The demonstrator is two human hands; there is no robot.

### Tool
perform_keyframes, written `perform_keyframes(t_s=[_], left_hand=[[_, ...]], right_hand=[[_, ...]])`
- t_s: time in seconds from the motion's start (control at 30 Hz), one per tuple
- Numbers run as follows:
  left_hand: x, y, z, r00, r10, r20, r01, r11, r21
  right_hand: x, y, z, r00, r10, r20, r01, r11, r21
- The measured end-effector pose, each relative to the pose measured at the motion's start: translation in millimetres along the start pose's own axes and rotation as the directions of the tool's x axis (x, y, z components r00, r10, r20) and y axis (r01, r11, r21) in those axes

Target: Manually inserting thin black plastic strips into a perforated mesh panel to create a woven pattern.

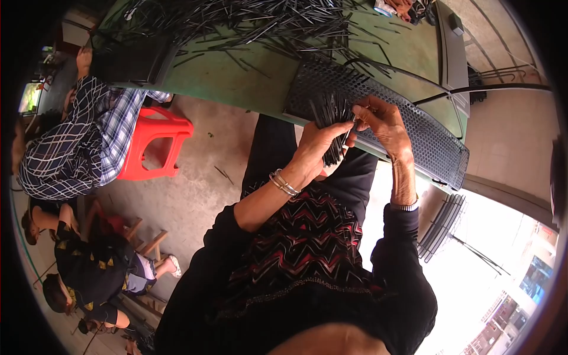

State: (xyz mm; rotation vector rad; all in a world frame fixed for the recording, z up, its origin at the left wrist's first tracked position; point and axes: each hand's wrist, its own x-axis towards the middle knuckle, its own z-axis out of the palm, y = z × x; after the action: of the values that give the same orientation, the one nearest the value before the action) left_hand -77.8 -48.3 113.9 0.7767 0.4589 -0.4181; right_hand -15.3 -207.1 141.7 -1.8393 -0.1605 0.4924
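My left hand (316, 141) is closed round a bundle of thin black strips (333, 112), held upright over my lap at the table's near edge. The strips fan out a little at the top, and their lower ends show below my thumb. On the bundle's right side my right hand (384, 123) is closed, thumb and forefinger pinched together close to the strips. What sits in that pinch is too small to make out. Beyond both hands a black perforated tray (429, 149) lies slantwise along the table edge. A large loose heap of similar black strips (254, 26) covers the far part of the table.
The green table (222, 80) carries a dark flat box (133, 62) at the left and a grey case (454, 65) at the right. A black cable (485, 89) crosses the right side. A red stool (155, 142) and a person in a plaid shirt (65, 145) are to the left.
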Motion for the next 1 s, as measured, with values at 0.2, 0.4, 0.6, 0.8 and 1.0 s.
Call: perform_keyframes(t_s=[0.2, 0.4, 0.6, 0.8, 1.0], left_hand=[[-3, 1, 1, 0.999, 0.004, -0.054, -0.002, 1.0, 0.024], [2, 0, -4, 0.999, 0.04, 0.002, -0.04, 0.998, 0.047], [2, 5, -4, 0.997, -0.064, 0.043, 0.062, 0.997, 0.043], [3, -1, -13, 0.997, -0.074, 0.017, 0.074, 0.996, -0.05], [6, -8, -18, 0.978, -0.177, 0.113, 0.192, 0.972, -0.139]], right_hand=[[1, 2, 0, 1.0, 0.013, 0.025, -0.015, 0.994, 0.105], [0, -4, -3, 0.997, 0.044, 0.071, -0.056, 0.984, 0.171], [-1, -2, -8, 0.998, 0.056, 0.008, -0.056, 0.983, 0.173], [-1, 3, -49, 0.981, -0.07, -0.181, 0.112, 0.966, 0.231], [6, 13, -43, 0.871, -0.103, -0.481, 0.135, 0.99, 0.033]])
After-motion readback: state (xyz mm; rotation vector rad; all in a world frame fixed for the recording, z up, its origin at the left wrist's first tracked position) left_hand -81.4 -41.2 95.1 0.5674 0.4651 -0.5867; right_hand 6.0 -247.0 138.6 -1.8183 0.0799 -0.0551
